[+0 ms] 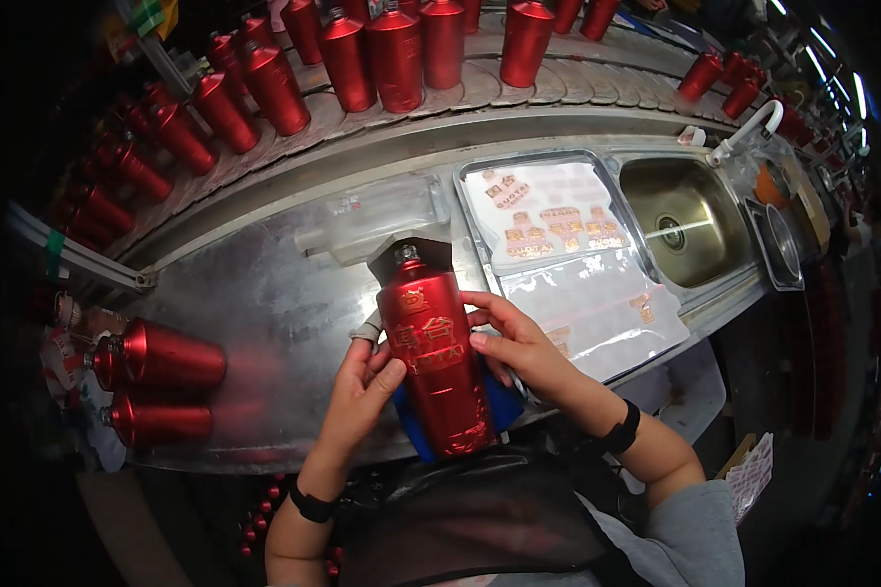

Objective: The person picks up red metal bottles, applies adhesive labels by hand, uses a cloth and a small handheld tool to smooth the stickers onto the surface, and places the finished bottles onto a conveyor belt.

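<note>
Tilted toward me, a glossy red bottle (435, 391) with gold decals on its front rests on a blue piece (500, 407), its neck against a dark angular rest (435, 255). My left hand (358, 389) grips its left side, the thumb near the lower decals; a pale wrap covers one fingertip. On the opposite side my right hand (519, 347) holds the bottle, thumb pressed by the decal's edge and fingers partly behind it. A tray (472, 208) beyond my right hand bears white sheets of gold decals (565, 227), and another decal sheet (612, 323) lies in front.
Several red bottles stand along a curved conveyor (480, 90) at the back. Three more red bottles (166, 418) lie at the left. A sink (688, 254) with a white faucet (744, 137) and a metal pan (775, 243) are at the right.
</note>
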`<state>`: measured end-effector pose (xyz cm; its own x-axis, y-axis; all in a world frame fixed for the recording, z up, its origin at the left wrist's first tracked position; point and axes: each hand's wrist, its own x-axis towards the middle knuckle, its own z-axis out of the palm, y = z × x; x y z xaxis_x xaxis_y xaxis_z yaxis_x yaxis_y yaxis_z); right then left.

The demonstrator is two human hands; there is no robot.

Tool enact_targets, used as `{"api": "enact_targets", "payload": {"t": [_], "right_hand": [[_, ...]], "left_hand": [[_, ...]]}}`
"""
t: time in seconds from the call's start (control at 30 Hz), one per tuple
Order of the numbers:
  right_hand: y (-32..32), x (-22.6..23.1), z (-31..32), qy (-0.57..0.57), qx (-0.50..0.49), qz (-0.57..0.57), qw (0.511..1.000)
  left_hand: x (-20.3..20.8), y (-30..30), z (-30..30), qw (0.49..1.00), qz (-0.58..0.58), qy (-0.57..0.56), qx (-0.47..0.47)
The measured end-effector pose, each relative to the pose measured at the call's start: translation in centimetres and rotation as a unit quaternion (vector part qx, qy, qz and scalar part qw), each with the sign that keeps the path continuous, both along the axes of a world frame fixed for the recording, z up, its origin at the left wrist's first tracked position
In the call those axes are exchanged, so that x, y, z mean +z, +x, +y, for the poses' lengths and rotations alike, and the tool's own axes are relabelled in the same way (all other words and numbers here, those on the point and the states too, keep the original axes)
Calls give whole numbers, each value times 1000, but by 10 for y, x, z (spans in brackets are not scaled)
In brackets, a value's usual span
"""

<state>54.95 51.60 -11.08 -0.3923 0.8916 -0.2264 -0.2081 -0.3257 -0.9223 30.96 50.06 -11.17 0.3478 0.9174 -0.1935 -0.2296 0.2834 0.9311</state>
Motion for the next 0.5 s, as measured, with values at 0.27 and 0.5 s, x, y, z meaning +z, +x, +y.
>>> {"api": "enact_targets", "payload": {"t": [0.27, 0.5], "right_hand": [[-11, 2, -2, 6, -28, -67, 997], [-25, -6, -4, 11, -21, -18, 1000]], "left_hand": [[0, 8, -1, 1000, -8, -3, 7], [-5, -8, -2, 1000, -16, -1, 6]]}}
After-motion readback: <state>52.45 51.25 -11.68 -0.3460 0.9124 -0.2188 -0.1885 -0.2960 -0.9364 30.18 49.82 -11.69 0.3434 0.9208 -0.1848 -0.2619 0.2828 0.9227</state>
